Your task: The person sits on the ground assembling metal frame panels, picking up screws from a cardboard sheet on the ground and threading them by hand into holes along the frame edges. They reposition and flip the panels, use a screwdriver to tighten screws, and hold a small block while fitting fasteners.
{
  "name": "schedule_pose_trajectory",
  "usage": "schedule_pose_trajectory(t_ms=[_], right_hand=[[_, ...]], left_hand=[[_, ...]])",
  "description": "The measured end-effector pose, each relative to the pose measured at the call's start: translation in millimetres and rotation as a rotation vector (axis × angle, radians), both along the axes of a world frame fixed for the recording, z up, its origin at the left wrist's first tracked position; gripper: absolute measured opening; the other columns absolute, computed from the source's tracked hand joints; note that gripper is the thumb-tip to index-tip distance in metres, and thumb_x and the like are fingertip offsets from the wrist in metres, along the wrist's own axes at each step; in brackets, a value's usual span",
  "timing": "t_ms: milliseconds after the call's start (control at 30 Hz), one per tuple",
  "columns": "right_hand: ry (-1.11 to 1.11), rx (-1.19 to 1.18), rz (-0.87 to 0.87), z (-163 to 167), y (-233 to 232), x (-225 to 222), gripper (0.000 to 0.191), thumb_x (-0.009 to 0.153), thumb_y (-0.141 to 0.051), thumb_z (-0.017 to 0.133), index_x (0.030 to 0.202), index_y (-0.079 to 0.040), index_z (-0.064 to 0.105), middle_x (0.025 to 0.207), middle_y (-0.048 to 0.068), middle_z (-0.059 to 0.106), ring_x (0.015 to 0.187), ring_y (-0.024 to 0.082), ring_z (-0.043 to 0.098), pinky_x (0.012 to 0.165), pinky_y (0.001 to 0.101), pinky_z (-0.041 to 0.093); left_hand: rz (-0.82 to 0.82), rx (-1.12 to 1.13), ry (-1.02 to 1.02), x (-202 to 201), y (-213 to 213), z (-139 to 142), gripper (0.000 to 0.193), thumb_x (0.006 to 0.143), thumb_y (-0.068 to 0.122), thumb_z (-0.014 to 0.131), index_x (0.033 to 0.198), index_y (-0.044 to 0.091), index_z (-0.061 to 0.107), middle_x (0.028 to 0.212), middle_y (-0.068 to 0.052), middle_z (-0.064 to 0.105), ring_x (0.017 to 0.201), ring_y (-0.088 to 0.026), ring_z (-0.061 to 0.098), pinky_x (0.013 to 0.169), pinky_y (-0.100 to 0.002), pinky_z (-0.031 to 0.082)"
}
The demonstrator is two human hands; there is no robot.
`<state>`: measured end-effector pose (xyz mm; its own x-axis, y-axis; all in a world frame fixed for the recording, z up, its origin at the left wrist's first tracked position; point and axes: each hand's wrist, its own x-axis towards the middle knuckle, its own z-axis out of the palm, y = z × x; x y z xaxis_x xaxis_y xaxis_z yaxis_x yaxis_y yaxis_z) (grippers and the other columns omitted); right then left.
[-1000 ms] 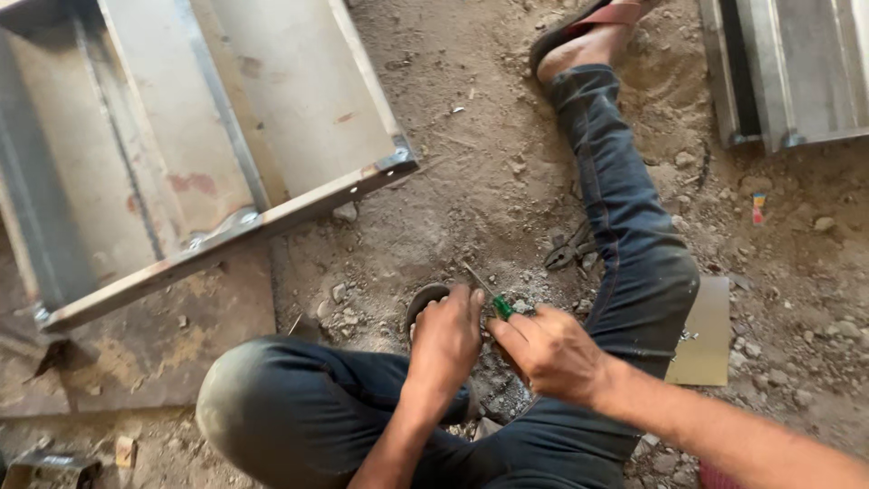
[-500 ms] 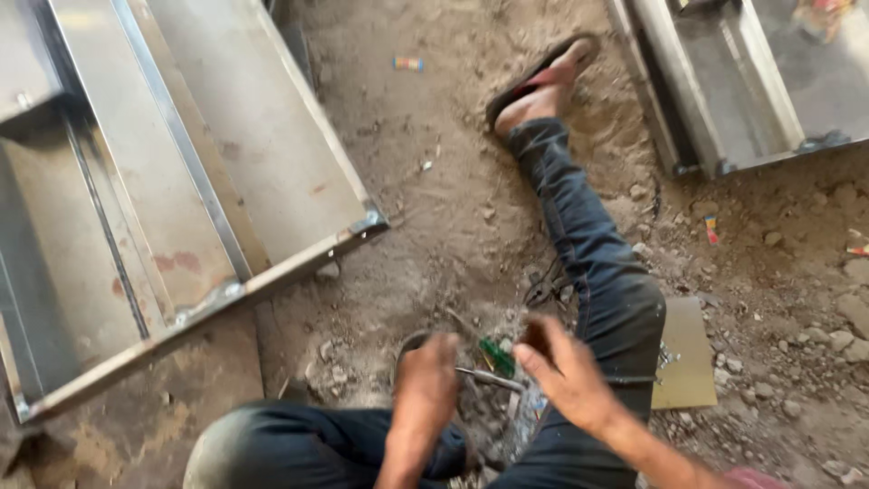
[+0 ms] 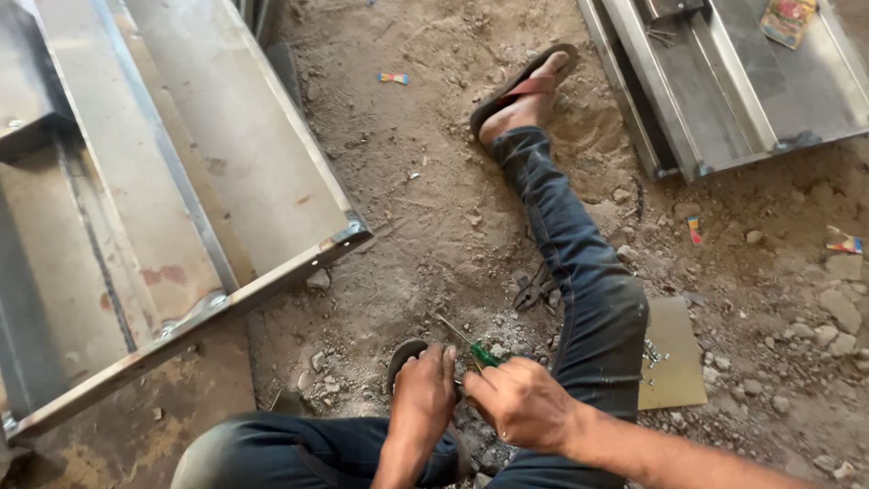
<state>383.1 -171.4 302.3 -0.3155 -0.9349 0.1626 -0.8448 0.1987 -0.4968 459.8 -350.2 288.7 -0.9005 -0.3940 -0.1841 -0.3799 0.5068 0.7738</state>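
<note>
Gripping a green-handled screwdriver [image 3: 482, 355] low over the dirt between the legs, right hand [image 3: 520, 403] closed around its handle, thin metal shaft angled up-left. Pressing down just beside it, left hand [image 3: 423, 396] with fingers curled over a dark rounded object [image 3: 405, 353] on the ground, what it is unclear. Lying near the outstretched knee, dark pliers [image 3: 534, 290]; flat tan cardboard piece [image 3: 674, 367] beyond the leg; large grey sheet-metal frame [image 3: 172, 217] at left.

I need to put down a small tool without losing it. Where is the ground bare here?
Bare dirt lies between the big metal frame and the outstretched leg, up toward the sandal. The flat card right of the knee is partly free. It is crowded around both hands, the green-handled screwdriver and the pliers.
</note>
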Motion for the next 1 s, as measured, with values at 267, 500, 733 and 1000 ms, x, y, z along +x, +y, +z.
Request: schedule_pose_trajectory(t_ms=[267,500,733,1000], right_hand=[[-2.266,-0.253,-0.672,-62,23,48,0.031,0.095,-0.021,0.06,0.119,-0.003,0.067,0.076,0.002,0.06,0.059,0.012,0.05,0.052,0.0254,0.036],[-2.025,-0.109,-0.436,-11,22,13,0.028,0.107,-0.029,0.059,0.113,-0.002,0.065,0.076,0.003,0.06,0.066,0.015,0.058,0.06,0.0289,0.048],[0.144,-0.233,-0.117,77,0,-31,0.038,0.084,-0.002,0.059,0.121,-0.011,0.066,0.124,0.015,0.072,0.125,0.032,0.066,0.115,0.0455,0.043],[0.123,0.063,0.3,65,-16,-40,0.031,0.083,-0.012,0.066,0.112,-0.002,0.066,0.081,0.007,0.061,0.073,0.027,0.063,0.069,0.0436,0.05]], left_hand=[[-0.264,-0.057,0.175,3,8,-6,0.026,0.099,0.026,0.064,0.083,0.007,0.055,0.066,-0.018,0.067,0.058,-0.043,0.064,0.052,-0.053,0.051],[-0.231,0.102,0.107,-5,-6,22,0.023,0.102,0.025,0.062,0.092,0.005,0.062,0.063,-0.02,0.064,0.055,-0.038,0.062,0.048,-0.047,0.048],[0.224,0.544,-0.35,-6,-21,34,0.035,0.104,0.031,0.05,0.091,0.001,0.063,0.053,-0.011,0.062,0.034,-0.021,0.056,0.035,-0.037,0.042],[0.089,0.602,-0.307,-3,5,5,0.037,0.104,0.029,0.05,0.087,0.0,0.066,0.049,-0.01,0.062,0.033,-0.021,0.059,0.03,-0.035,0.042]])
